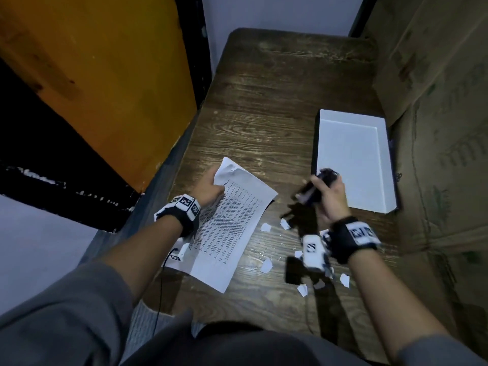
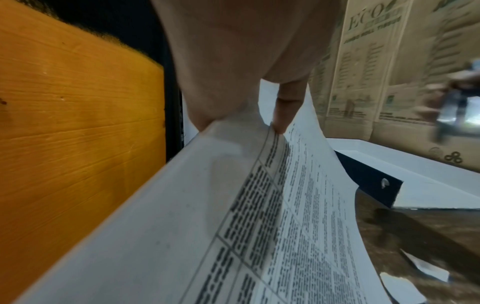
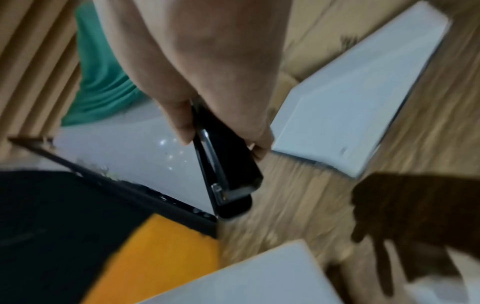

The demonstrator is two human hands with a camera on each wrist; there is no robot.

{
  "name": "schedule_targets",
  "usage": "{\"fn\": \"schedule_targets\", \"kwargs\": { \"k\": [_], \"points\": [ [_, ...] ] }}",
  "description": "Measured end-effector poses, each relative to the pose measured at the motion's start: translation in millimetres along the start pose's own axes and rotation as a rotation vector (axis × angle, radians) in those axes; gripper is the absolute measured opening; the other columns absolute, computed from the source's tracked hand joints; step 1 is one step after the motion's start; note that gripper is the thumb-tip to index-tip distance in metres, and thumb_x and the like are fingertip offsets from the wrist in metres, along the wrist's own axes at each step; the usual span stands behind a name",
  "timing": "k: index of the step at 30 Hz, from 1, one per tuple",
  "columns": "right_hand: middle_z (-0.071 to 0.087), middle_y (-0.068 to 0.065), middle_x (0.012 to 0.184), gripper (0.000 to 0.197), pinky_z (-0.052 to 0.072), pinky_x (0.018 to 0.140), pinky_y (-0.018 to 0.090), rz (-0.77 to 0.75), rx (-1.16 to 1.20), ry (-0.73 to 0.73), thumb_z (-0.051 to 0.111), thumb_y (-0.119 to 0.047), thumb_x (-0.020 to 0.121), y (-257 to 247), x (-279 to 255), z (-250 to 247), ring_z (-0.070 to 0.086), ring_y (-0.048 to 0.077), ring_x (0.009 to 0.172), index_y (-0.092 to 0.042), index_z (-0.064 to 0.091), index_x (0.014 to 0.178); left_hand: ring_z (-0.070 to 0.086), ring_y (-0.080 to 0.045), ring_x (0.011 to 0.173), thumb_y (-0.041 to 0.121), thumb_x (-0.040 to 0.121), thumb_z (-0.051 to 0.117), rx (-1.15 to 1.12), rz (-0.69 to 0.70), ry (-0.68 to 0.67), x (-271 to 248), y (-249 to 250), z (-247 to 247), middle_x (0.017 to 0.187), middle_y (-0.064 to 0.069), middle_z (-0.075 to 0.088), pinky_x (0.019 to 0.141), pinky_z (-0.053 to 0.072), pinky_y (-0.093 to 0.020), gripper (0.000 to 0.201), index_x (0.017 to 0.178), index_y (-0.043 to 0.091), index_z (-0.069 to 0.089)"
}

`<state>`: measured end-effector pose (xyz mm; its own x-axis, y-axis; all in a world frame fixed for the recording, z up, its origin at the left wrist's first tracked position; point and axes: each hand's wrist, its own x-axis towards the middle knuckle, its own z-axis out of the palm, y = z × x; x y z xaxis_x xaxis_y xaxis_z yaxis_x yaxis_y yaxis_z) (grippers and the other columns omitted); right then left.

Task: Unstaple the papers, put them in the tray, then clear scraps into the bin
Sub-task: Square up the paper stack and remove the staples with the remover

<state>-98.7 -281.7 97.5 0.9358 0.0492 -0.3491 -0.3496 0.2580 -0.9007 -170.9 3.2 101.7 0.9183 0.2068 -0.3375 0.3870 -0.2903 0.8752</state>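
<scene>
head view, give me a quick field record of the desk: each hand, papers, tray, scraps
left hand: left hand grips the top corner of the papers, crumpling it
right hand: right hand holds a black stapler above the desk
papers: printed sheets, lower part lying on the wooden desk, not in the tray
tray: white tray at the right, no papers in it
scraps: torn white scraps scattered on the desk near the right wrist
bin: not in view
</scene>
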Motion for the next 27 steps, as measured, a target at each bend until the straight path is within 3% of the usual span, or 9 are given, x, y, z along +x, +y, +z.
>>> {"fn": "schedule_targets", "kwargs": {
  "k": [2, 5, 8, 11, 15, 18, 22, 25, 27],
  "points": [
    [0.066, 0.013, 0.082, 0.021, 0.054, 0.059, 0.042, -0.045, 0.178, -0.052, 0.059, 0.001, 0.088, -7, 4, 52, 0.067, 0.027, 0.064, -0.014, 0.046, 0.095, 0.062, -0.028, 0.105, -0.009, 0.083, 0.049, 0.034, 0.042, -0.048, -5, 2, 1, 0.123, -0.007, 0.061, 0.079, 0.053, -0.034, 0.064, 0.139, 0.021, 0.042],
    [0.063, 0.022, 0.103, 0.021, 0.057, 0.077, 0.046, -0.045, 0.184, -0.079, 0.062, -0.002, 0.087, -8, 8, 104, 0.066, 0.033, 0.091, -0.016, 0.048, 0.095, 0.062, -0.028, 0.104, -0.001, 0.085, 0.050, 0.137, 0.069, -0.083, -11, 1, -1, 0.136, 0.003, 0.054, 0.094, 0.050, -0.047, 0.070, 0.144, 0.031, 0.033],
    [0.062, 0.021, 0.115, 0.020, 0.052, 0.092, 0.051, -0.012, 0.016, -0.103, 0.064, -0.016, 0.087, -5, 7, 131, 0.062, 0.036, 0.108, -0.016, 0.050, 0.102, 0.056, -0.012, 0.105, -0.001, 0.087, 0.050, 0.181, 0.093, -0.071, -14, -2, -2, 0.138, 0.010, 0.046, 0.094, 0.046, -0.030, 0.070, 0.148, 0.026, 0.029],
    [0.062, 0.008, 0.103, 0.018, 0.049, 0.095, 0.040, 0.007, -0.010, -0.087, 0.061, -0.015, 0.090, -6, 7, 141, 0.061, 0.024, 0.100, -0.014, 0.049, 0.103, 0.047, 0.001, 0.085, -0.004, 0.088, 0.047, 0.217, 0.121, -0.065, -17, -1, -5, 0.129, 0.011, 0.040, 0.070, 0.036, -0.017, 0.067, 0.146, 0.027, 0.032],
    [0.057, 0.002, 0.086, 0.011, 0.052, 0.076, 0.032, 0.056, -0.011, -0.149, 0.059, -0.013, 0.091, -6, 12, 143, 0.058, 0.016, 0.081, -0.013, 0.050, 0.095, 0.062, -0.033, 0.086, 0.006, 0.084, 0.050, 0.187, 0.136, -0.103, -17, -10, -9, 0.118, -0.014, 0.063, 0.075, 0.040, -0.032, 0.058, 0.115, 0.055, 0.043],
    [0.054, 0.002, 0.080, 0.010, 0.051, 0.076, 0.032, 0.064, -0.033, -0.178, 0.058, -0.009, 0.091, -10, 9, 141, 0.056, 0.016, 0.075, -0.014, 0.049, 0.088, 0.060, -0.033, 0.080, 0.008, 0.084, 0.052, 0.192, 0.082, -0.104, -16, -13, -11, 0.111, -0.028, 0.062, 0.073, 0.036, -0.034, 0.049, 0.107, 0.051, 0.045],
    [0.057, 0.010, 0.085, 0.012, 0.053, 0.083, 0.043, 0.074, -0.029, -0.220, 0.060, -0.010, 0.089, -9, 3, 134, 0.062, 0.024, 0.077, -0.014, 0.049, 0.090, 0.057, -0.043, 0.074, -0.001, 0.080, 0.049, 0.176, 0.075, -0.120, -19, -10, -9, 0.103, -0.018, 0.061, 0.069, 0.036, -0.034, 0.046, 0.108, 0.036, 0.047],
    [0.060, 0.017, 0.095, 0.014, 0.052, 0.092, 0.053, 0.084, 0.016, -0.243, 0.062, -0.012, 0.088, -5, -2, 125, 0.064, 0.034, 0.089, -0.017, 0.051, 0.094, 0.051, -0.029, 0.073, -0.001, 0.076, 0.047, 0.147, 0.062, -0.115, -21, -9, -9, 0.099, -0.031, 0.056, 0.067, 0.036, -0.035, 0.047, 0.104, 0.036, 0.049],
    [0.064, 0.010, 0.084, 0.013, 0.054, 0.087, 0.050, 0.052, 0.075, -0.263, 0.059, -0.008, 0.090, -2, -5, 118, 0.068, 0.027, 0.079, -0.016, 0.050, 0.094, 0.048, -0.024, 0.075, -0.005, 0.076, 0.046, 0.113, 0.044, -0.103, -24, -6, -9, 0.094, -0.022, 0.055, 0.067, 0.035, -0.034, 0.047, 0.101, 0.035, 0.048]
  ]
}}
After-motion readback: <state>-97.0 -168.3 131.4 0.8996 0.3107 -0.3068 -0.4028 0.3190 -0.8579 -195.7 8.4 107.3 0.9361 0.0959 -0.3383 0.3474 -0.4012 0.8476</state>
